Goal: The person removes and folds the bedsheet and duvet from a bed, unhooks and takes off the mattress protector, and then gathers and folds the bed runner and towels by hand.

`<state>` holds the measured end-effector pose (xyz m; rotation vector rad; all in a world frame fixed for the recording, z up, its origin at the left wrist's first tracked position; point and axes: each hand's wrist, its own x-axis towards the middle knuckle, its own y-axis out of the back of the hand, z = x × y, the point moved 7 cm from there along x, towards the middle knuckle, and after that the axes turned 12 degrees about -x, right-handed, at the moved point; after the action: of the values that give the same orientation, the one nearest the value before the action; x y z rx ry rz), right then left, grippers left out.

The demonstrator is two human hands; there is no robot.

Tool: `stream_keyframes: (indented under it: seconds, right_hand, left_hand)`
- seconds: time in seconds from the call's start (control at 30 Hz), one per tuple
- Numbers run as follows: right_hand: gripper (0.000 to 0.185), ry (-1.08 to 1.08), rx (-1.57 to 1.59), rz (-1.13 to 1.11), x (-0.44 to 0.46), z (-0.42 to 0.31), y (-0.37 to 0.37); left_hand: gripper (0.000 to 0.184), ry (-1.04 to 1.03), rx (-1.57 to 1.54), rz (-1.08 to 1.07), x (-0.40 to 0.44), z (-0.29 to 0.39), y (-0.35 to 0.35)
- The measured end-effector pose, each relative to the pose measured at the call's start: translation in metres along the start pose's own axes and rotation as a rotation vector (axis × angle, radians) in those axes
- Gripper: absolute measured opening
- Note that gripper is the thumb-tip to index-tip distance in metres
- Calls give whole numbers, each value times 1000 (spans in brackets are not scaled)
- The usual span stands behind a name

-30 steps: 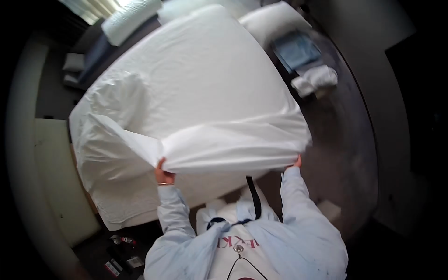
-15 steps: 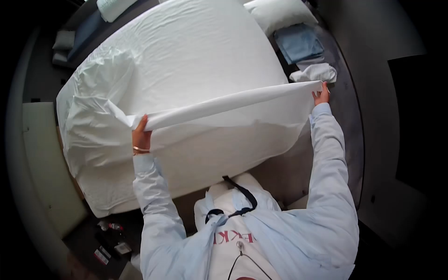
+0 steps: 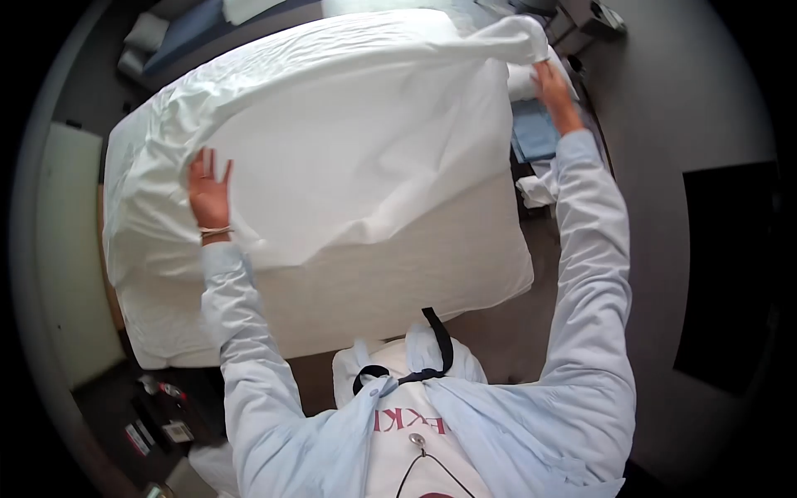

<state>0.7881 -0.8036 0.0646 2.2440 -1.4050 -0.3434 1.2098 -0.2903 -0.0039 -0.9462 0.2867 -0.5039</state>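
Note:
A white sheet (image 3: 332,158) billows over the mattress (image 3: 349,307), its far edge lifted and curling at the upper right. My left hand (image 3: 210,192) is over the sheet's left part, palm down the bed, fingers spread and holding nothing. At the far right, my right hand (image 3: 554,90) reaches forward with its fingers stretched out. Its fingertips are right beside the raised end of the sheet; whether they still touch the cloth is hard to make out. Wrinkled folds of white fabric gather along the left side of the bed.
Right of the bed are folded blue cloth (image 3: 534,131), a crumpled white cloth (image 3: 538,189) and a partly hidden white pillow (image 3: 521,83). A blue bench (image 3: 187,41) with cushions stands behind. Small items (image 3: 176,432) lie at lower left, and a dark panel (image 3: 722,278) is at right.
Both hands have moved forward, and the left has let go of the sheet's edge and spread its fingers. The sheet, stretched between the hands before, now balloons forward over the bed.

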Motion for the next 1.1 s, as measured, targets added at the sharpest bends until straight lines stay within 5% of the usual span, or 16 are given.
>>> stream_keyframes:
  seconds: [0.13, 0.33, 0.4, 0.57, 0.7, 0.8, 0.93, 1.1]
  right_hand:
    - [63, -374, -42, -229, -69, 66, -64]
    - [61, -240, -36, -635, -146, 25, -129]
    - [57, -208, 71, -612, -181, 5, -131]
    - [46, -175, 261, -695, -295, -8, -127]
    - [38, -120, 467, -693, -385, -46, -62]
    - [36, -66, 534, -589, -433, -41, 16]
    - [29, -81, 555, -133, -497, 23, 140]
    - [29, -255, 459, 272, -639, 131, 280]
  left_hand:
    - [33, 101, -236, 203, -25, -35, 81]
    - [50, 229, -179, 236, -55, -69, 99]
    - [61, 315, -523, 351, -86, -96, 91]
    - [54, 668, -603, 117, -223, -207, 15]
    - [51, 1019, -759, 270, -337, -246, -41]
    - [50, 1158, -656, 150, -388, -259, -98]
    - [44, 1155, -472, 36, -420, -318, -131]
    - [7, 1061, -384, 89, -465, -382, -188]
